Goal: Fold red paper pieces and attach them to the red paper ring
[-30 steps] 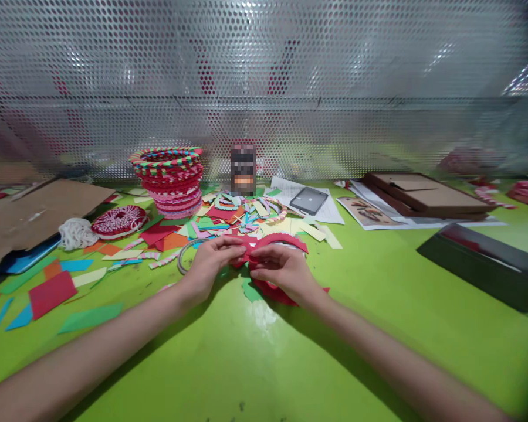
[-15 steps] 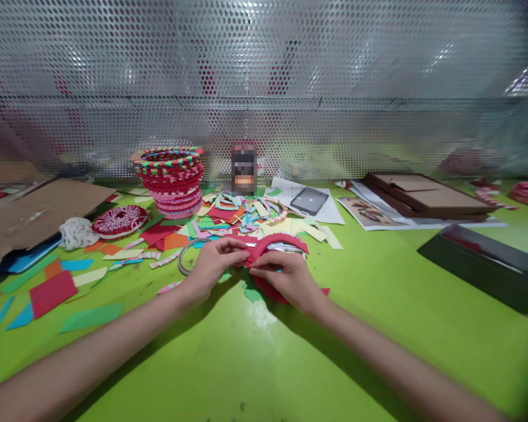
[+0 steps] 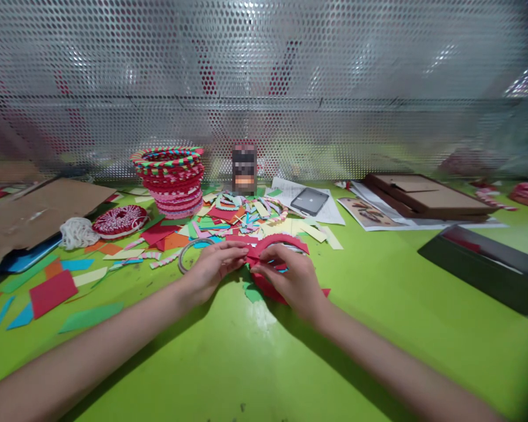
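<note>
My left hand (image 3: pixel 213 266) is closed, its thumb and fingertips pinching the left end of a red paper strip (image 3: pixel 253 254). From the right, my right hand (image 3: pixel 295 281) pinches the same strip between thumb and forefinger. Behind and under my right hand curves a red paper band with a scalloped edge (image 3: pixel 286 239), partly covered by the fingers. A jagged green paper scrap (image 3: pixel 252 292) lies just below the strip. Beside my left wrist rests a grey ring like a tape roll (image 3: pixel 185 255), partly hidden by that hand.
Loose coloured paper pieces (image 3: pixel 53 293) cover the left. A stack of woven rings (image 3: pixel 173 187) stands behind them, near a red-and-white disc (image 3: pixel 121 221) and white yarn (image 3: pixel 78 233). A phone (image 3: pixel 310 201) lies on printed sheets; a dark box (image 3: pixel 484 272) sits right.
My left fingers have straightened a little along the strip, and the right thumb and forefinger have shifted their pinch slightly. The things around have stayed put.
</note>
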Demonstrator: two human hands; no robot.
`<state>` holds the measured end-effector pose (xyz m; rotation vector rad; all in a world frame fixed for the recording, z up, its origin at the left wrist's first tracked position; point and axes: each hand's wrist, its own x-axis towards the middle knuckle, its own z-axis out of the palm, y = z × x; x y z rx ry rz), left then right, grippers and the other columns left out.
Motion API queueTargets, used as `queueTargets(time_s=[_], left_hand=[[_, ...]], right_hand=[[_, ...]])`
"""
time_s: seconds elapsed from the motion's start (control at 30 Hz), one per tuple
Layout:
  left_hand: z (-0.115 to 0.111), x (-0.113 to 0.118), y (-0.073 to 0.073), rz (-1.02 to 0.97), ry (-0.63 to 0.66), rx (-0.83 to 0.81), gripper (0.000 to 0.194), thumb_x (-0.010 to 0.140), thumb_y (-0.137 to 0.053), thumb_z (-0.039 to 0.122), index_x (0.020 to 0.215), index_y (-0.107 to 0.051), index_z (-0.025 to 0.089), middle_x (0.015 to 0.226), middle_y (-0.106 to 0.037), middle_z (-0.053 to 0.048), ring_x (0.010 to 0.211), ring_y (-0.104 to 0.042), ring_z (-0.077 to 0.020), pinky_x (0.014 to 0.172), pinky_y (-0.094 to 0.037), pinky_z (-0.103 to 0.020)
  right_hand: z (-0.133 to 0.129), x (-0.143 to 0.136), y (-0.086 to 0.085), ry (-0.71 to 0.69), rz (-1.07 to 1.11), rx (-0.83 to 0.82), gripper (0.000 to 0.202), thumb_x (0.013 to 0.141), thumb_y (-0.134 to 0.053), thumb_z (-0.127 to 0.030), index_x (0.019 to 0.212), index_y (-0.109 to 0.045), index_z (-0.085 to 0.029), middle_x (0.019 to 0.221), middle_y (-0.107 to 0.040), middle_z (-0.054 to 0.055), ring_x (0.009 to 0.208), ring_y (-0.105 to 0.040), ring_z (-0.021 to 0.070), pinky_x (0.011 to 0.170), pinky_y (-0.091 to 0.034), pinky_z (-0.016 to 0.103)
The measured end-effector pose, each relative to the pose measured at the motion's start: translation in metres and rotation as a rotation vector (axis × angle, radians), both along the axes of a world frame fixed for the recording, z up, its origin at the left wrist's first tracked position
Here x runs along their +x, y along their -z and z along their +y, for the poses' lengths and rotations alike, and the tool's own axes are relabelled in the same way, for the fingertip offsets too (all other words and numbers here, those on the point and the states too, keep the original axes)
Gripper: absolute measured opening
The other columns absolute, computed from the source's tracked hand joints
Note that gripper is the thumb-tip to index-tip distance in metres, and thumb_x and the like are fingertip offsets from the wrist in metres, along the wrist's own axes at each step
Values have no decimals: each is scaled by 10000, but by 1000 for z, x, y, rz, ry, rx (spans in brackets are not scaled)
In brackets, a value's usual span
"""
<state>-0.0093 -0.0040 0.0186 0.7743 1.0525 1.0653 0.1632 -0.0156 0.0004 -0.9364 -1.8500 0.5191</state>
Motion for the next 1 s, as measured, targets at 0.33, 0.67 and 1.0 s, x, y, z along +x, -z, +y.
queueTargets(time_s=[0.33,0.67,1.0], left_hand=[[-2,1,4,-30,27,-2,94,658,-742,118,717,-716,187,832,-692,-26,752,-612,-128,746,-482,-248],[-4,3,3,-65,13,-68,107,696,-721,70,706,-701,175,837,-688,-15,741,-615,-98,757,-476,-223],[-5,3,1,40,86,88,186,660,-782,208,840,-737,192,853,-714,-43,767,-632,-147,733,-465,-264]], right_hand=[[2,2,4,78,-182,339,163,875,-586,-173,812,-731,-209,829,-730,67,705,-675,173,609,-534,287],[-1,3,4,86,-240,455,254,878,-514,-104,857,-739,-218,822,-734,70,697,-657,180,593,-504,283],[-2,-1,-5,41,11,-62,75,885,-545,-219,830,-589,-193,759,-653,38,671,-580,161,642,-459,304]])
